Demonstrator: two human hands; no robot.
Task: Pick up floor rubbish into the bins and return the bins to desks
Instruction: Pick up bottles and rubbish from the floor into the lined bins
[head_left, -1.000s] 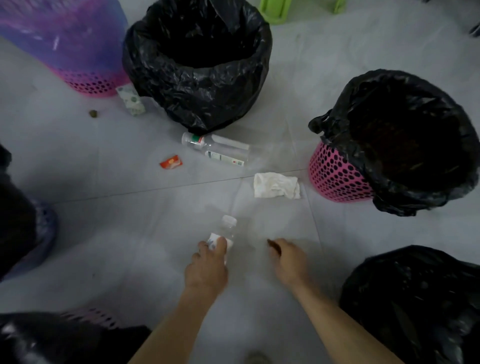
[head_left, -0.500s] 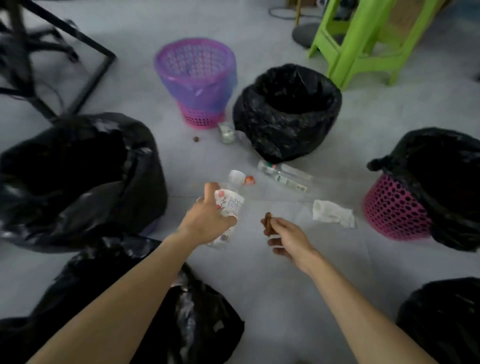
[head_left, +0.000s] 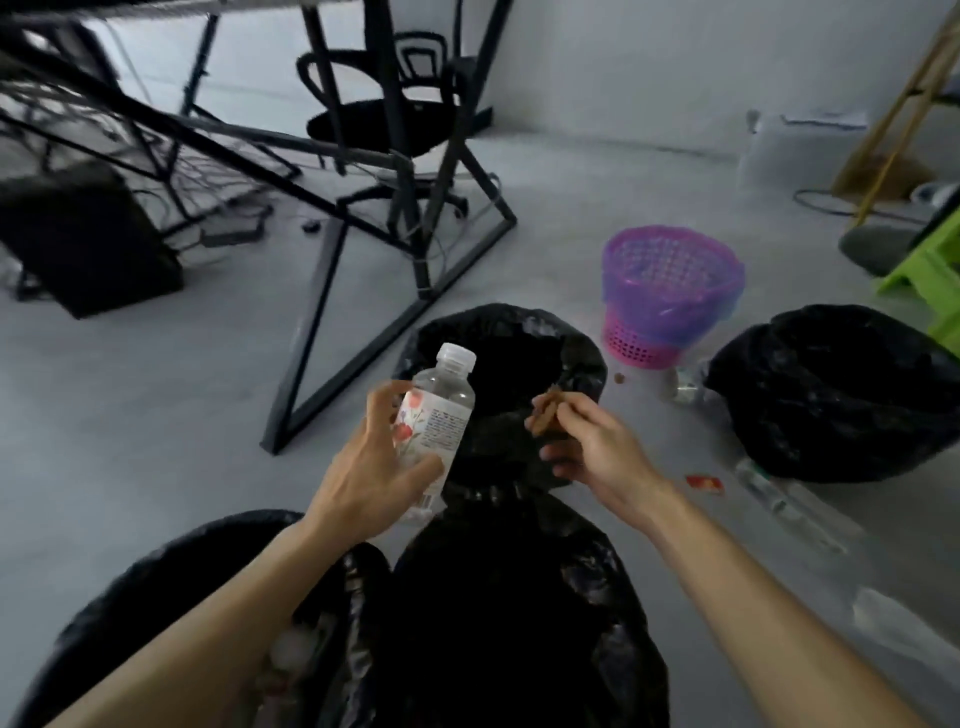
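Far left, a dark box sits on the floor under the black-framed table, with an office chair behind it. Nearest on the left is a black-lined bin, and down inside it I can see some pale crumpled rubbish. Above its rim the person's left hand has thumb and fingers wrapped round a clear bottle with a white cap and a flowered label, held upright in the air just in front of the middle bin. That bin's black bag gapes open, but the inside is too dark to tell what it holds. Nearer, between the two forearms, another black bag bulges up, its contents hidden. The right hand pinches a small brown scrap at its fingertips, over the near edge of the middle bin's mouth. Further right and farther off stands a pink basket with a purple liner; only the mesh shows through it. A brown crumb and a crumpled packet lie on the floor at its foot. Right of those is a third black-lined bin, dark inside. On the floor in front of it lie a red wrapper and a second clear bottle on its side. A green stool stands at the far right edge.
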